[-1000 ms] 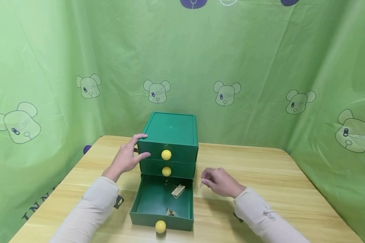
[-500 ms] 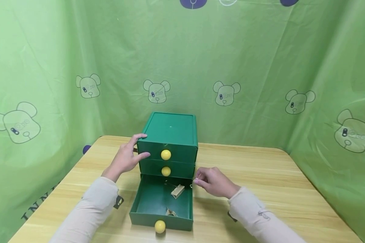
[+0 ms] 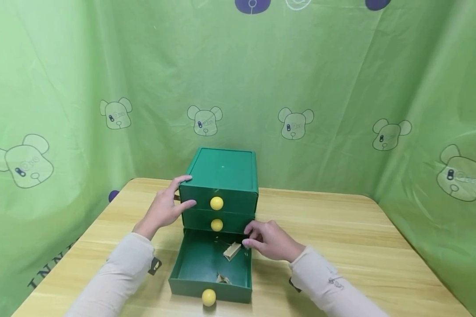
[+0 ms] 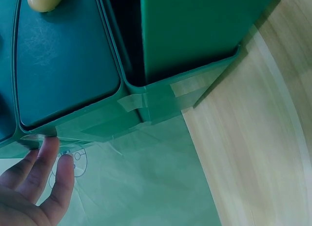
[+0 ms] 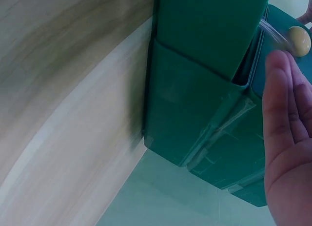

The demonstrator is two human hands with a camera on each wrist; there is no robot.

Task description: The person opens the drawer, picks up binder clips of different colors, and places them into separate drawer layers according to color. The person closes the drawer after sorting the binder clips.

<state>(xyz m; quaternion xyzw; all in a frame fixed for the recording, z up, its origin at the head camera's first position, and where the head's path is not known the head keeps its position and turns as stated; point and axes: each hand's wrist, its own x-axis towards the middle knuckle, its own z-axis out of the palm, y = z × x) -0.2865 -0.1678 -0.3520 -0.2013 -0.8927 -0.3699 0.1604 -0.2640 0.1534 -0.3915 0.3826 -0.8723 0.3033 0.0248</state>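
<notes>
A green cabinet with three drawers stands on the table, its bottom drawer pulled out. My left hand rests at the cabinet's upper left corner, index finger on top and thumb against the front. Over the open drawer's right rim is my right hand, thumb and forefinger apart. Just beyond its fingertips, a thin shiny blurred piece shows in the right wrist view; its kind is unclear. Inside the drawer lie a gold-coloured binder clip and a smaller crumpled-looking tan piece near the front wall.
Yellow ball knobs stick out from the drawer fronts. The wooden table reaches out on both sides of the cabinet. A green printed curtain hangs behind and at the sides.
My right hand has moved left from beside the cabinet to over the drawer's rim. Its fingers have parted from the small thin piece they pinched. My left hand stays put.
</notes>
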